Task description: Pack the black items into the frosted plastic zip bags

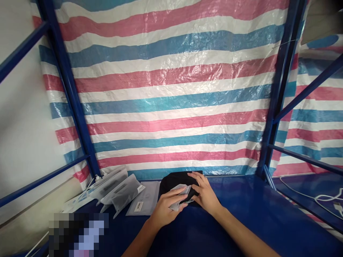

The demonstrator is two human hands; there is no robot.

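My left hand [166,208] is closed around a crumpled, translucent grey-white plastic bag [177,204], with its fingers bent over the film. Behind and partly under it is a black piece of folded fabric [174,179], rounded at its left end. My right hand [205,192] rests on the right part of the black fabric with its fingers spread, its thumb close to the crumpled bag. What kind of item the black fabric is, I cannot tell. A flat frosted plastic bag [146,200] with a small barcode label lies just left of the fabric.
More frosted bags [120,194] stand leaning at the left. The blue tabletop [241,207] is framed by blue metal posts [278,85]. Behind hangs a striped tarpaulin [171,103]. A white cable [318,198] lies at the right. A blurred-out patch covers the lower left.
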